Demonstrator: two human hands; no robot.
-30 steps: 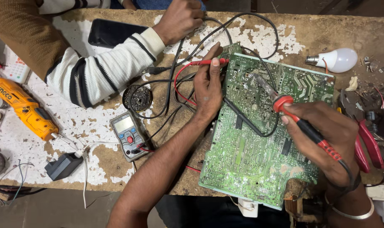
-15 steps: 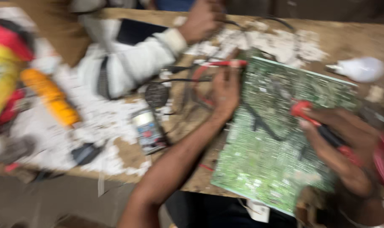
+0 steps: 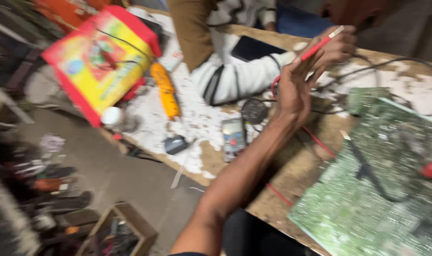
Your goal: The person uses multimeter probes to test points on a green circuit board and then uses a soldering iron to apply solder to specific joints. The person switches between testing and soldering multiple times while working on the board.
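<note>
A red probe (image 3: pixel 318 46) is gripped by the left hand (image 3: pixel 294 87), raised above the worn table (image 3: pixel 296 166). A green circuit board (image 3: pixel 377 189) lies right; the right hand's grip cannot be told.

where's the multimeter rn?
Head view, centre: the multimeter lies flat on the workbench, just left of the person's raised left forearm, with the orange tool further up-left.
</note>
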